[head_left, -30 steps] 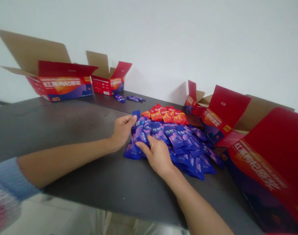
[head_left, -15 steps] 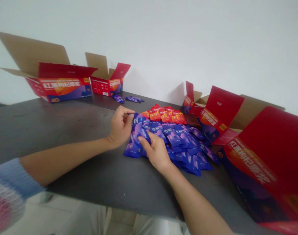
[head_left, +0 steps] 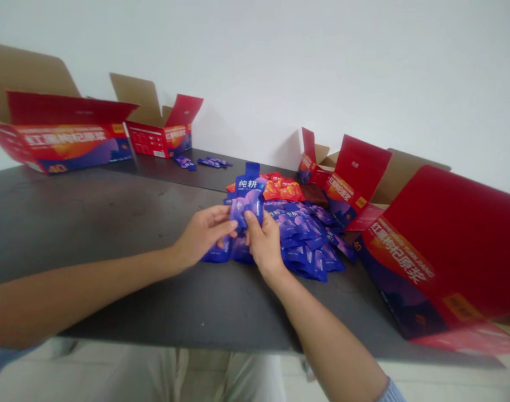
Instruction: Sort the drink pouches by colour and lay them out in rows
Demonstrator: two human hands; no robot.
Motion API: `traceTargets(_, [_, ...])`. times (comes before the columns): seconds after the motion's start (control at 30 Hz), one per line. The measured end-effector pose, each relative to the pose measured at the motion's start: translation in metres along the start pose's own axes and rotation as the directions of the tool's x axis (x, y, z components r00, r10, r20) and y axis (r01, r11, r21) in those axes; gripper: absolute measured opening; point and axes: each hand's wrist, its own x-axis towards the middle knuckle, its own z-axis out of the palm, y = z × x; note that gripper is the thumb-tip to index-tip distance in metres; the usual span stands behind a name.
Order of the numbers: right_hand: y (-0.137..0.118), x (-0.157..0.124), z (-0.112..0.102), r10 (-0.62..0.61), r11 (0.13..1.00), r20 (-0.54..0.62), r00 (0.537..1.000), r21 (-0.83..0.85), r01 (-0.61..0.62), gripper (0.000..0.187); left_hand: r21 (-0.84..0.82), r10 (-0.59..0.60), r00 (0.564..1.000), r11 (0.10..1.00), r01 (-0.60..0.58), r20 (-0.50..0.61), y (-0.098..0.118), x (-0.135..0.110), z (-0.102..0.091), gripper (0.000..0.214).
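A blue-purple sachet (head_left: 247, 192) with white lettering stands upright between my two hands, its narrow spout end pointing up. My left hand (head_left: 207, 231) pinches its lower left side with thumb and fingers. On the lower right side, my right hand (head_left: 263, 237) grips it, thumb across the front. Whether more than one sachet is in the grip I cannot tell. Just behind and to the right lies a heap of blue sachets (head_left: 299, 240), partly hidden by my right hand. Red-orange sachets (head_left: 282, 188) lie at the far side of that heap.
Open red cartons stand around the dark table (head_left: 125, 223): a large carton (head_left: 77, 145) and a smaller carton (head_left: 177, 139) at left, a near carton (head_left: 409, 268) and several others at right. A few blue sachets (head_left: 213, 162) lie by the left cartons.
The sachet has come upright in front of me. My left hand has moved from its top end down to its lower side. The view has shifted slightly right.
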Motion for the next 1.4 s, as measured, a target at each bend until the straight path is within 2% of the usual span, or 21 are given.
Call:
traceTargets(0.1, [0.000,-0.002,0.001,-0.026,0.999,0.045,0.999,-0.043,0.028,0.035,0.022,-0.045,0.993,0.999,0.043,0.105,0.000,-0.002,0.001,0.035])
traceTargets(0.2, [0.003,-0.005,0.001,-0.044,0.992,0.085,0.995,-0.115,0.054,0.034,0.050,-0.057,0.994,0.997,0.053,0.088,0.000,0.002,-0.004,0.032])
traceTargets(0.3, [0.001,-0.009,0.001,-0.064,0.947,0.082,0.995,-0.311,0.087,0.033,0.134,-0.111,0.992,0.986,0.102,0.064,0.001,0.004,-0.009,0.030])
traceTargets(0.37, [-0.003,-0.012,0.002,-0.076,0.858,0.066,0.995,-0.504,0.099,0.031,0.201,-0.112,0.993,0.974,0.100,0.046,0.001,0.002,-0.010,0.029])
traceTargets(0.47, [-0.010,-0.016,0.003,-0.148,0.706,0.021,0.989,-0.698,0.120,0.027,0.366,0.015,1.000,0.930,-0.020,0.017,-0.003,-0.005,-0.007,0.030])
traceTargets(0.53, [-0.013,-0.017,0.004,-0.271,0.658,0.000,0.963,-0.729,0.185,0.025,0.484,0.143,0.990,0.865,-0.131,0.013,-0.006,-0.011,-0.004,0.029])
traceTargets(0.6, [-0.014,-0.017,0.003,-0.397,0.654,-0.015,0.918,-0.706,0.272,0.026,0.557,0.239,0.971,0.804,-0.209,0.020,-0.007,-0.017,-0.002,0.029])
traceTargets(0.67, [-0.015,-0.017,0.001,-0.459,0.677,-0.020,0.888,-0.656,0.335,0.028,0.599,0.294,0.956,0.763,-0.243,0.014,-0.007,-0.021,0.000,0.030])
traceTargets(0.8, [-0.015,-0.016,-0.002,-0.442,0.700,0.061,0.895,-0.601,0.386,0.032,0.650,0.359,0.932,0.718,-0.250,-0.039,-0.006,-0.026,0.002,0.035])
traceTargets(0.93, [-0.010,-0.011,-0.004,-0.421,0.717,0.082,0.903,-0.580,0.387,0.050,0.565,0.424,0.903,0.761,-0.318,-0.064,-0.009,-0.024,0.002,0.041])
traceTargets(1.07, [-0.006,-0.007,-0.006,-0.398,0.754,0.047,0.916,-0.552,0.356,0.065,0.407,0.472,0.861,0.836,-0.368,-0.189,-0.008,-0.016,-0.001,0.046])
traceTargets(1.2, [-0.008,-0.009,-0.005,-0.353,0.767,0.121,0.928,-0.530,0.361,0.067,0.221,0.450,0.877,0.884,-0.412,-0.165,-0.009,-0.011,-0.008,0.039])
traceTargets(1.3, [-0.010,-0.013,-0.004,-0.317,0.768,0.169,0.933,-0.531,0.357,0.067,0.092,0.465,0.873,0.885,-0.456,-0.146,-0.012,-0.010,-0.012,0.041])
traceTargets(1.33, [-0.011,-0.014,-0.004,-0.308,0.765,0.180,0.934,-0.537,0.355,0.066,0.076,0.453,0.877,0.892,-0.447,-0.160,-0.012,-0.009,-0.013,0.044])
traceTargets(1.4, [-0.011,-0.015,-0.003,-0.290,0.752,0.203,0.935,-0.556,0.354,0.066,0.083,0.350,0.917,0.937,-0.340,-0.190,-0.011,-0.006,-0.013,0.051])
